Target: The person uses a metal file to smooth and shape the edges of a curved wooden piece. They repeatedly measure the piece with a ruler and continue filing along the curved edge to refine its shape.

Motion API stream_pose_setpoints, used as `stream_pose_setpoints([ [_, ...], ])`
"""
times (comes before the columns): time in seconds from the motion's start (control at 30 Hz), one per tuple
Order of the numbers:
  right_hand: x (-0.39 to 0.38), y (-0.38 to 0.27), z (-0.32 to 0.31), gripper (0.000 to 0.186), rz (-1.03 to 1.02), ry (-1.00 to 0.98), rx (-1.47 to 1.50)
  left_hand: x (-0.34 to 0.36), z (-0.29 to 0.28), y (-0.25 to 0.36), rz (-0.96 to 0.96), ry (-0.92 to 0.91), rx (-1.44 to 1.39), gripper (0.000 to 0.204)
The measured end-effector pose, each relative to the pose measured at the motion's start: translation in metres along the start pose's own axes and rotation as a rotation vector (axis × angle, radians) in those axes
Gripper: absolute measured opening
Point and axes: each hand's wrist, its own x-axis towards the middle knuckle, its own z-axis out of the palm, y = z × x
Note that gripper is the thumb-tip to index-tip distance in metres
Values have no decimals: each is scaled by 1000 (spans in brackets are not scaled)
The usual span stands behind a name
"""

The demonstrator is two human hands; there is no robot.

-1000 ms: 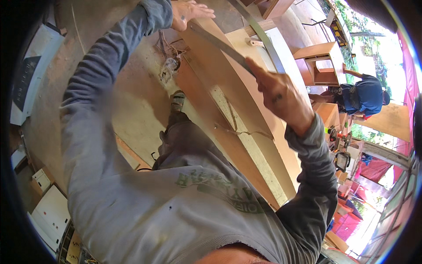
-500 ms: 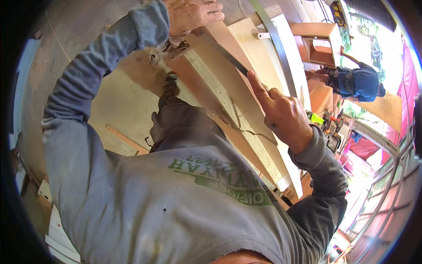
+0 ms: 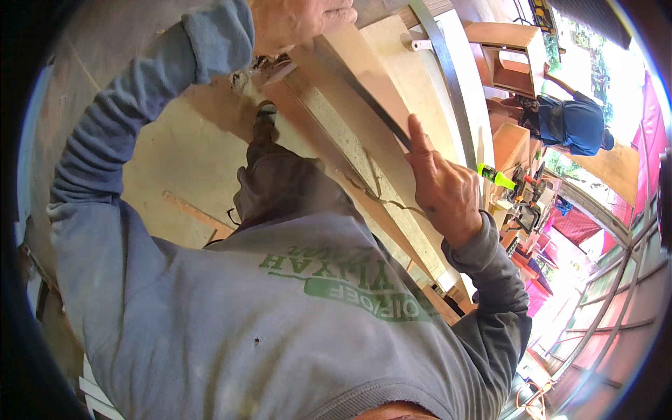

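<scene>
Pale wooden boards (image 3: 413,77) beneath a long grey strip (image 3: 451,75).

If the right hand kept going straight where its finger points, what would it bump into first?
Probably the pale wooden board, which lies just ahead of the right hand. The height between them is unclear, so it might pass over.

Grey sweatshirt (image 3: 210,301) with green print (image 3: 336,290), dark grey bar (image 3: 380,110), tan boards (image 3: 413,84), blue shirt (image 3: 577,126), yellow-green bottle (image 3: 498,178)

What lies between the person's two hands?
In the head view, a long, thin, dark bar runs between the left hand and the right hand, with wooden boards behind it.
</scene>
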Motion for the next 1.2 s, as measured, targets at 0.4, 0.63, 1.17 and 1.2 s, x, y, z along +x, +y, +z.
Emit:
stream_pose_setpoints([
  [0.4,-32,15,-36,74,-35,-201,90,15,-17,36,-46,-265,48,80],
  [0.63,-49,26,-57,87,-1,-233,305,34,9,78,61,-158,-28,73],
  [1.17,-75,31,25,91,-31,-70,249,37,20,88,9,-110,126,52],
  [1.2,-75,30,26,89,-24,-69,278,40,17,89,17,-97,96,55],
])
